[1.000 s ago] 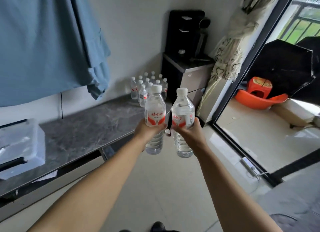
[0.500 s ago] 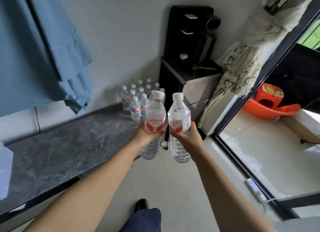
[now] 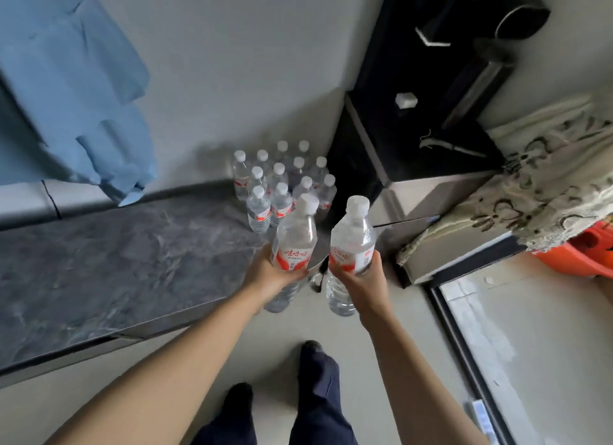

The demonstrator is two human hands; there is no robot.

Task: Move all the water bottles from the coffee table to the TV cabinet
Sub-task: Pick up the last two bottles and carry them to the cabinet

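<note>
Two water bottles are held upright side by side, just off the near right corner of the TV cabinet (image 3: 109, 272), whose dark marbled top runs along the wall. The left bottle (image 3: 294, 245) is gripped around its lower half by the left hand (image 3: 270, 275), with the fingers closed under the red and white label. The right bottle (image 3: 351, 245) is gripped in the same way by the right hand (image 3: 363, 283). The two bottles are close together but not touching.

On the far right end of the cabinet top, against the wall, a cluster of bottles (image 3: 282, 185) with white caps is seen standing upright, packed tightly in rows. Just beyond the cabinet's right end a black water dispenser (image 3: 431, 89) is placed. Above the cabinet's left part a blue cloth (image 3: 66, 89) is hung on the wall.
</note>
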